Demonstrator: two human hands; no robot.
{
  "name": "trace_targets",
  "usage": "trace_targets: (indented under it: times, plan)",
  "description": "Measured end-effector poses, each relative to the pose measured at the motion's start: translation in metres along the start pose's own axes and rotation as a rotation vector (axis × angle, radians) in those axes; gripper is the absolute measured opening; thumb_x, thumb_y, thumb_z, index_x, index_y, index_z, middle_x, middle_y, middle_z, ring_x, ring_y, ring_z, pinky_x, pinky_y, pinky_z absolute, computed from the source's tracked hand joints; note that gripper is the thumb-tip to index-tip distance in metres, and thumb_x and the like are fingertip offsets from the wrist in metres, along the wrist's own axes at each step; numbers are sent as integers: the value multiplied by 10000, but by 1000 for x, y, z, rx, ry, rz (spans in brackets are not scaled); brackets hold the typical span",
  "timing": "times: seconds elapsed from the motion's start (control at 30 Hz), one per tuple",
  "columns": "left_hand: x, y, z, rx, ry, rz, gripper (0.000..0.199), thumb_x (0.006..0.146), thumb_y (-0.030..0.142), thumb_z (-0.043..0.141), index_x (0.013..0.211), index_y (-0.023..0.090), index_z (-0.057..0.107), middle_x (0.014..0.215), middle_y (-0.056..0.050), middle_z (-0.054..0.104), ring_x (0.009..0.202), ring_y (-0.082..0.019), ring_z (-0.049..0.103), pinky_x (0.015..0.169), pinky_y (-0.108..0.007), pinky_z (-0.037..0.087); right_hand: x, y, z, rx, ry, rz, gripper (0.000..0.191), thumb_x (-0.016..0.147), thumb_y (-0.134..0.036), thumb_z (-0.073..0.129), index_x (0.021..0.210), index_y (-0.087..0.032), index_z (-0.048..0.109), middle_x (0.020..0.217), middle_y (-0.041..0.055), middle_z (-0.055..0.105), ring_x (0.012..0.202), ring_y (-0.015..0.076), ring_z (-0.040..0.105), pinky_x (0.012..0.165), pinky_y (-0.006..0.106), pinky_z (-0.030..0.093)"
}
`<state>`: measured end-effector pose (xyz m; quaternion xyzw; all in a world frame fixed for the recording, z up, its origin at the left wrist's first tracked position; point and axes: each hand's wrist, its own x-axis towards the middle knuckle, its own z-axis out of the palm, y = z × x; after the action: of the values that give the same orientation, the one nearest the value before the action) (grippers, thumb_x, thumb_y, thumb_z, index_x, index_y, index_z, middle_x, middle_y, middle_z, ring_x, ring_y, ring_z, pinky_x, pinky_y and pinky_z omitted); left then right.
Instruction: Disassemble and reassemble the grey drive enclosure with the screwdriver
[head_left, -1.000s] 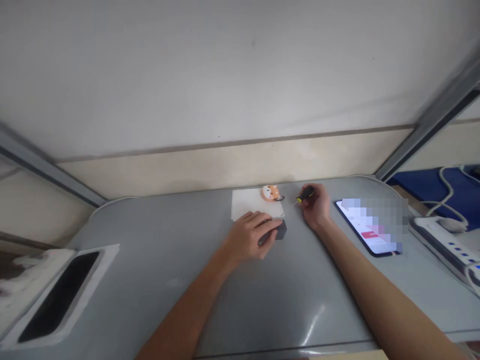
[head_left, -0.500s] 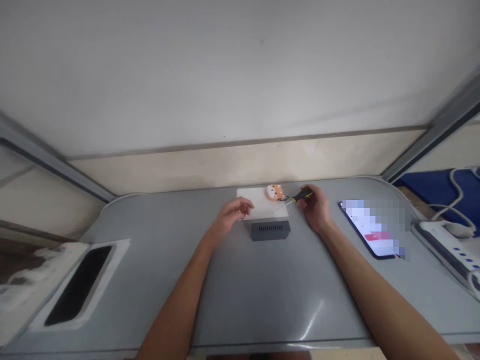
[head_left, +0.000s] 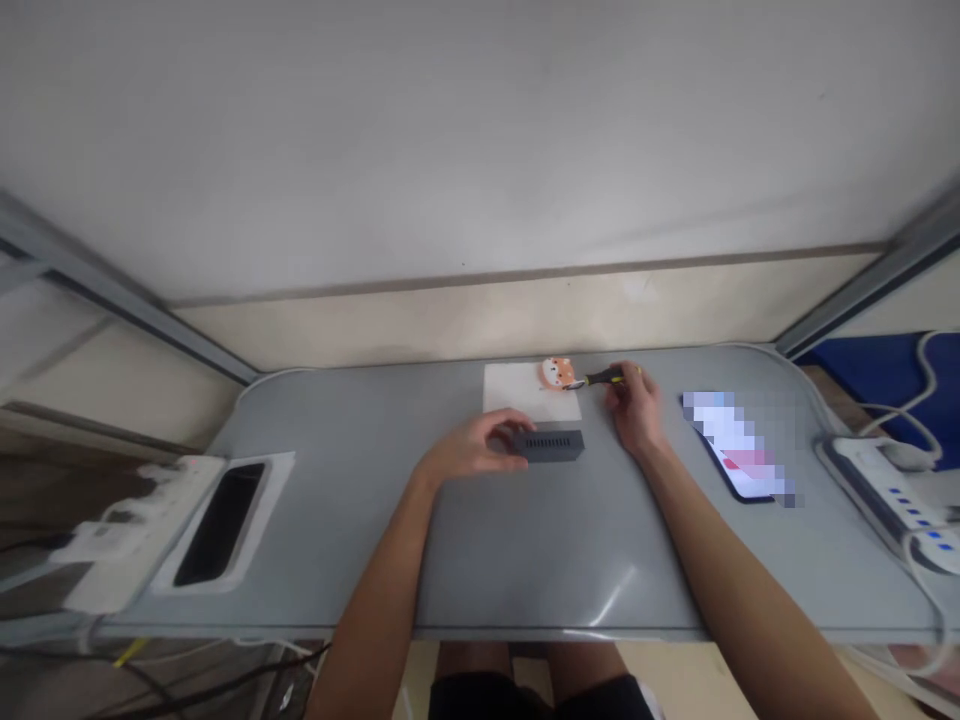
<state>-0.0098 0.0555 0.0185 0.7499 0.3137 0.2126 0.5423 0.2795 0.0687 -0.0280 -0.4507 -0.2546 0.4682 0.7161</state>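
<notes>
My left hand (head_left: 484, 445) is curled around the left end of a dark grey box with a row of slots (head_left: 551, 445), fingers on its far side and thumb on its near side. The box lies on the grey table. In my right hand (head_left: 636, 405) is a black and yellow screwdriver (head_left: 600, 378), held by its handle and pointing left. Its tip comes close to an orange and white animal-face trinket (head_left: 556, 373) with a dark loop. That trinket rests on a white sheet (head_left: 517, 385) behind the box.
At the right lies a phone with a lit, blurred-out screen (head_left: 731, 445), beside a white power strip (head_left: 900, 500) with cables. A dark phone (head_left: 221, 525) on a white sheet and another power strip (head_left: 154, 530) are at the left. A wall (head_left: 480, 315) closes the back.
My left hand has moved right and down onto the box's left end. The screwdriver in my right hand has turned nearly level. The camera view has shifted slightly.
</notes>
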Motion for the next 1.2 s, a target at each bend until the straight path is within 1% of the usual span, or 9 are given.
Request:
trace_targets:
  times: [0.2,0.37,0.47,0.57,0.7,0.83,0.97,1.07,1.2]
  plan:
    - [-9,-18,47,-46,412,39,415,821,418,814,1146,182,710,1141,-92,723,949,-181,689,884,-328,574,-10,-1,-1,-28,54,-57,412,782,-568,740,984,-210,711,733,-41,671,480,58,412,443,195,296]
    - [-14,-37,60,-28,656,5,451,848,533,757,1144,193,741,1095,-92,757,909,-190,704,867,-324,581,-54,-9,-17,-197,94,-76,513,847,-651,651,1108,-211,674,778,-22,668,494,74,415,450,226,284]
    - [-13,-43,59,48,680,-10,422,917,549,673,1139,197,745,1062,-79,767,912,-197,715,860,-319,581,-95,-14,-36,-272,173,-78,476,879,-667,621,1024,-214,619,623,-57,533,486,88,407,451,239,272]
    - [-10,-44,62,215,655,29,381,997,505,575,1167,202,732,1016,-61,773,879,-192,716,837,-316,579,-135,-19,-56,-332,152,-79,462,895,-675,601,1008,-228,582,658,-45,555,512,98,432,473,244,314]
    - [-7,-42,66,300,643,91,319,1039,422,520,1134,204,732,1095,-76,764,997,-203,704,924,-332,552,-168,-24,-73,-419,28,-42,516,926,-660,562,1232,-248,612,673,-33,576,542,126,463,499,257,345]
    - [-5,-42,65,371,648,131,293,1045,372,505,1051,193,737,1030,-89,741,948,-204,681,893,-334,541,-175,-25,-76,-420,58,-15,520,934,-670,526,1131,-218,689,693,-1,611,531,128,459,489,265,340]
    - [-3,-43,64,431,655,150,265,1044,326,506,983,193,727,983,-85,719,924,-206,672,879,-336,541,-175,-26,-73,-469,108,-27,489,902,-664,564,994,-212,724,801,32,686,644,158,568,585,273,439]
    - [-4,-42,67,469,677,160,245,1051,278,477,1041,201,709,1035,-90,718,996,-218,670,938,-362,535,-176,-28,-72,-539,64,-42,470,894,-642,579,954,-208,750,915,54,732,777,190,634,704,293,497]
    - [-16,-40,75,518,748,150,249,1052,225,440,1135,197,673,1103,-114,695,1073,-240,646,1004,-419,517,-178,-29,-71,-648,52,-57,458,919,-607,554,955,-204,769,914,58,756,782,201,650,763,315,500]
